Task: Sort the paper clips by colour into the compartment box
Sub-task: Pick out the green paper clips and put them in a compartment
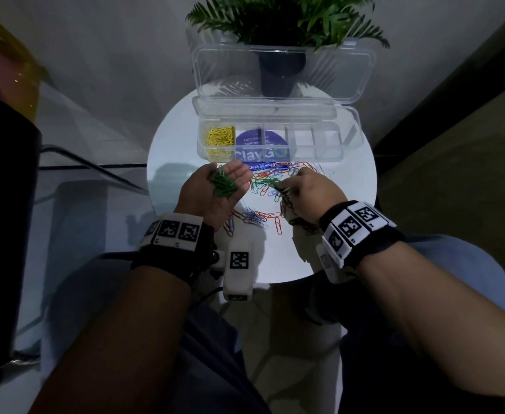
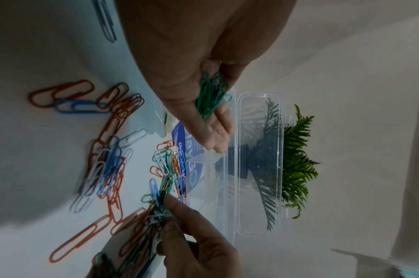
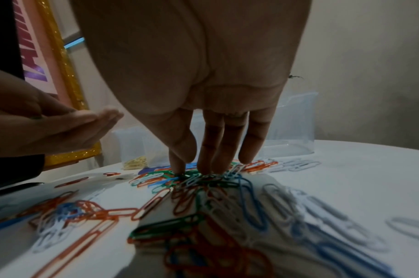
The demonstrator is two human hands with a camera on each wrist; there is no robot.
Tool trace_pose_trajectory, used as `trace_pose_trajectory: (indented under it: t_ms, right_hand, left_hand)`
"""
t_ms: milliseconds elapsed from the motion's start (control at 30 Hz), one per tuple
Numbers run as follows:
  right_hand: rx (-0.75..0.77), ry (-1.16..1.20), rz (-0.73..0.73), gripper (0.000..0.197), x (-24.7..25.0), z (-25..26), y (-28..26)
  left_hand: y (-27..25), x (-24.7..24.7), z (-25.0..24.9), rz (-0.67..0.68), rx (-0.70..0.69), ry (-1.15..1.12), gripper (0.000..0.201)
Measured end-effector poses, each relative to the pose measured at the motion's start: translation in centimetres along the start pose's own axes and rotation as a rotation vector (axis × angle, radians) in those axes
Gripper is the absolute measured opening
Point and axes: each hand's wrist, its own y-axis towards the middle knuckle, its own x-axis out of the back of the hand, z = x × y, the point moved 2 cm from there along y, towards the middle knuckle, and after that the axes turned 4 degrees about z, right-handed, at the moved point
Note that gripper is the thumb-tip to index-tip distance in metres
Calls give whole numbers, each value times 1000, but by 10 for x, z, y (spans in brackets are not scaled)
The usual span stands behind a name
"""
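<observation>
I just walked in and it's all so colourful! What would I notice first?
The tangle of mixed paper clips on the round white table, where the right hand is picking. Next, the green paper clips lying in the upturned left hand, and the yellow paper clips in the clear compartment box.

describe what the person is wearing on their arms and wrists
Both forearms are bare, no sleeves. Each wrist has a black strap carrying white blocks printed with black square code markers: left wrist band, right wrist band. A white camera unit with another marker hangs under the left wrist, with a black cable.
</observation>
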Motion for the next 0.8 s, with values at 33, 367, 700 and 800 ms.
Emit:
trace_pose_trajectory:
  t_ms: [33, 367, 700, 800]
  right_hand:
    - [-12, 8, -9, 35, 1, -2, -1]
    - [-38, 44, -124, 25, 9, 5, 14]
    - [-11, 75, -92, 17, -2, 7, 31]
    - [-33, 219, -62, 16, -1, -1, 27]
  left_hand:
    - [-1, 0, 0, -2, -1, 4, 45]
    - [0, -1, 0, -8, 2, 10, 45]
    - [0, 0, -3, -7, 13, 13, 44]
    - [-1, 1, -4, 5, 9, 6, 44]
